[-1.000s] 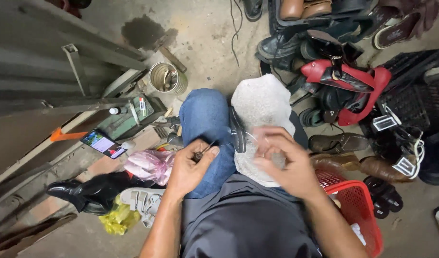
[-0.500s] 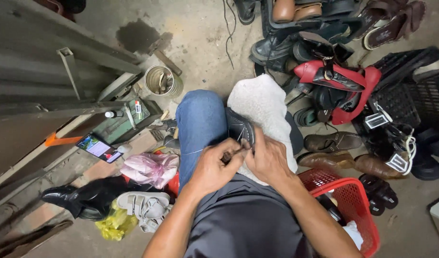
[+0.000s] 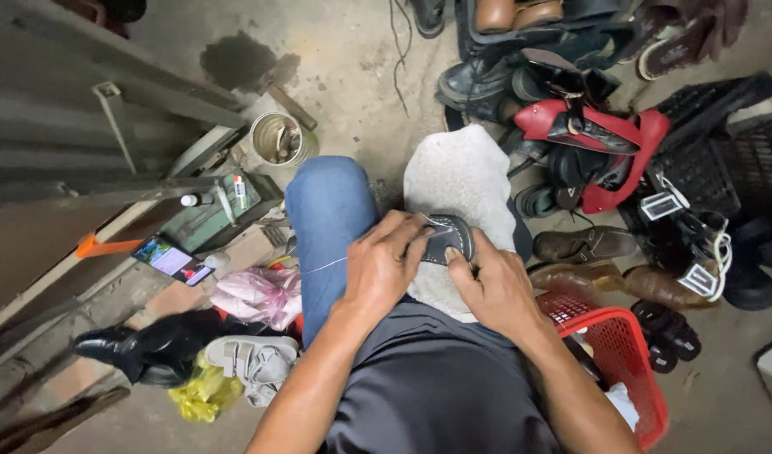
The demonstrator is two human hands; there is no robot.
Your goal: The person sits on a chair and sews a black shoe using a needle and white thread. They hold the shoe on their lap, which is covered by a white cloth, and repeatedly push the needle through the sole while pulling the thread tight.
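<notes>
Both hands gripped a small dark leather shoe (image 3: 450,240) resting on a nubbly grey cloth (image 3: 453,181) over the knee. The left hand (image 3: 384,265) curled closed around its near end, thin thread trailing left; the right hand (image 3: 491,286) pinched its right edge.

Bare forearms, no sleeves vis., dark grey shirt (image 3: 436,387), blue jeans (image 3: 329,219), bare fingers (image 3: 407,244)

Concrete floor (image 3: 352,59): metal tin (image 3: 278,139), phone (image 3: 171,259), red basket (image 3: 628,353), black boot (image 3: 146,353), shoe pile (image 3: 588,126).
</notes>
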